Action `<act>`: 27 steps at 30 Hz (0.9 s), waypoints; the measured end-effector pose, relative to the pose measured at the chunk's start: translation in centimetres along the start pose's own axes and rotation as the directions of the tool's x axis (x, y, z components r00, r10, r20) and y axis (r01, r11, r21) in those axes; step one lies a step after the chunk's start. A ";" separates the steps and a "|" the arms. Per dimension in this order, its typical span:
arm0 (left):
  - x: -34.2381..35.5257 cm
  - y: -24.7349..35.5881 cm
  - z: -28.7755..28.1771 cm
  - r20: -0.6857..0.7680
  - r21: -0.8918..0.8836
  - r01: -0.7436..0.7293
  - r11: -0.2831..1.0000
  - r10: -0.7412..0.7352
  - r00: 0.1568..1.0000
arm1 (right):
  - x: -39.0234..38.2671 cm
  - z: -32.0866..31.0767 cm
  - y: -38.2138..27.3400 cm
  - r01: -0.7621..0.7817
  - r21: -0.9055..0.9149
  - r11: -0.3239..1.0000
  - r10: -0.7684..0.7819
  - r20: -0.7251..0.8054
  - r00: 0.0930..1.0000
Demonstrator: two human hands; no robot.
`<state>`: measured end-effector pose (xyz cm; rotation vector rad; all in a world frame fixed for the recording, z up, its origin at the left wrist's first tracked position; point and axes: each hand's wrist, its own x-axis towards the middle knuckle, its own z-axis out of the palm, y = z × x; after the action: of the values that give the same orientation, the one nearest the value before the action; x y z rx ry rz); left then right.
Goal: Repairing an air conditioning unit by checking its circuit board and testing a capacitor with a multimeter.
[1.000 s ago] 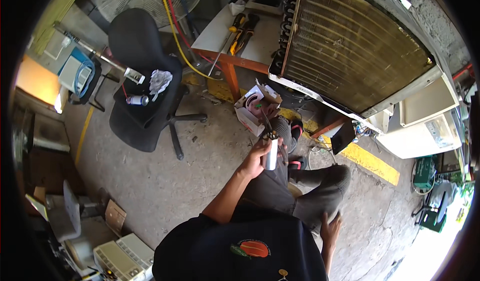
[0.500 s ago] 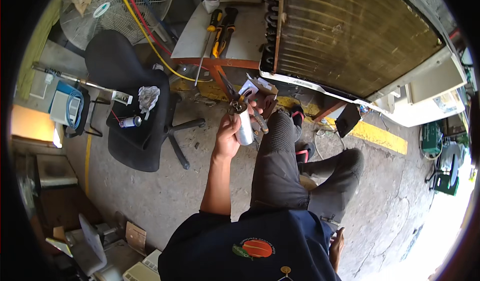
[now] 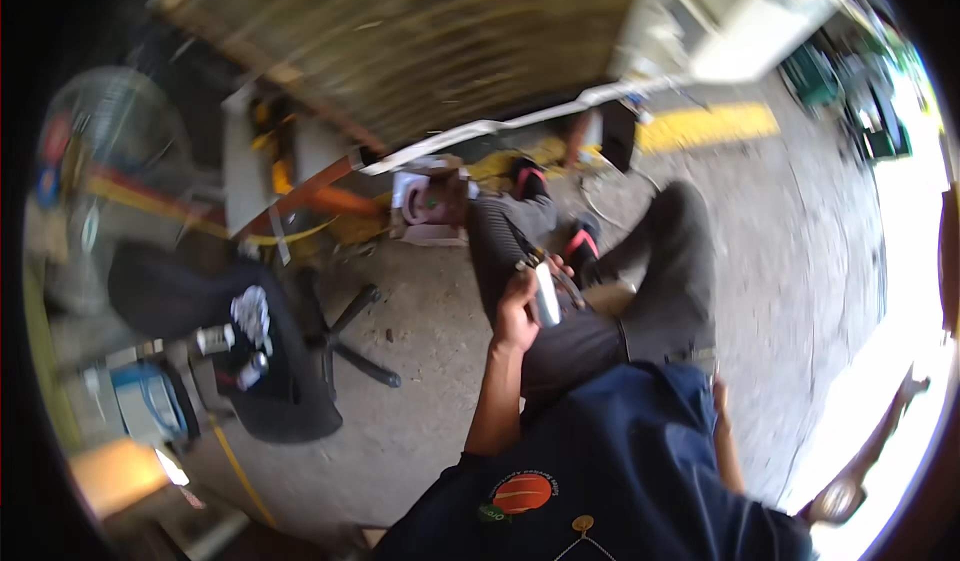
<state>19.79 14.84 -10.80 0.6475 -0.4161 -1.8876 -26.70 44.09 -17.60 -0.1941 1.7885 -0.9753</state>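
The person's left grip (image 3: 516, 309) is wrapped around a smooth silver metal cylinder (image 3: 546, 296), which lies against the right side of the palm, its long axis running mostly away from the torso with a slight slant; the dark end points outward and the plain end toward the lap. Just right of the left grip, close against the cylinder, shows a dark, curved-handled hand tool (image 3: 571, 289), seemingly pliers; whether the same fingers pinch it is too blurred to tell. Beneath is the thigh of the dark grey trousers (image 3: 570, 359). The right grip (image 3: 720, 399) is well apart, to the right and nearer the torso, partly hidden beside the other leg, and I cannot tell whether it holds anything; the left is plainly the nearer one to the cylinder. Beyond the left grip, ahead and slightly left, sits a small cardboard box (image 3: 435, 234) on the floor. Farther to the left stands a black office chair (image 3: 290, 406) bearing a crumpled grey-white cloth (image 3: 251, 316). Farthest ahead are a pale tabletop (image 3: 247, 176) with yellow-and-black tools (image 3: 280, 156), off to the left, and a large brownish finned panel (image 3: 450, 41).
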 end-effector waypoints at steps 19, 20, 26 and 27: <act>2.0 1.1 -3.1 0.118 0.072 0.183 0.981 -0.190 0.975 | 0.0 8.1 -8.2 -0.415 0.251 0.875 0.370 0.206 0.906; 1.8 1.2 -3.3 0.116 0.081 0.164 0.983 -0.173 0.978 | 0.4 8.6 -8.2 -0.391 0.215 0.895 0.350 0.204 0.914; 2.1 0.9 -2.9 0.114 0.044 0.118 0.992 -0.122 0.986 | 4.7 8.9 -5.3 -0.379 0.394 0.837 0.401 0.027 0.915; 2.9 0.1 -1.9 0.138 0.024 0.142 0.990 -0.144 0.980 | 5.5 5.1 -2.6 -0.315 0.355 0.880 0.343 -0.016 0.939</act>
<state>20.10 12.15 -12.96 0.5694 -0.4836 -2.0762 -25.67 36.70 -20.37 0.3682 1.6161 -1.0392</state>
